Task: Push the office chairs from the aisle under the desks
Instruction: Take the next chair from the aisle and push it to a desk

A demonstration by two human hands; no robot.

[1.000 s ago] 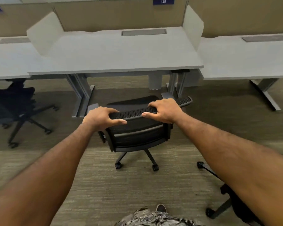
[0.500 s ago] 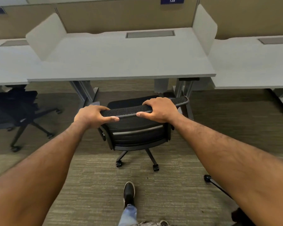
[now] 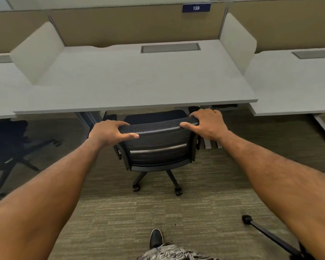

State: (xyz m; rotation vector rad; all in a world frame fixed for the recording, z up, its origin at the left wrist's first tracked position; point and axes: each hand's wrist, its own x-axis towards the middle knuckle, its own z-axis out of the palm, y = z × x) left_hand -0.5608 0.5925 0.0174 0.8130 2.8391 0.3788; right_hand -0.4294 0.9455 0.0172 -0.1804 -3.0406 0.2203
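A black mesh-backed office chair [image 3: 158,152] on casters stands in front of the grey desk [image 3: 131,85] labelled 139. Its seat reaches under the desk's front edge; the backrest and rear casters stay on the carpet in the aisle. My left hand [image 3: 109,133] grips the left end of the backrest's top rim. My right hand [image 3: 207,123] grips the right end of the same rim. Both arms are stretched out forward.
Another black chair [image 3: 8,147] sits partly under the desk to the left. A leg and caster of a third chair [image 3: 261,231] lie on the carpet at the lower right. Side dividers [image 3: 236,42] flank the desk, with metal desk legs [image 3: 210,143] below. My shoe [image 3: 156,241] is behind the chair.
The chair has rolled forward with both hands on it; its seat now goes under the desk edge. I have stepped closer to the desk.
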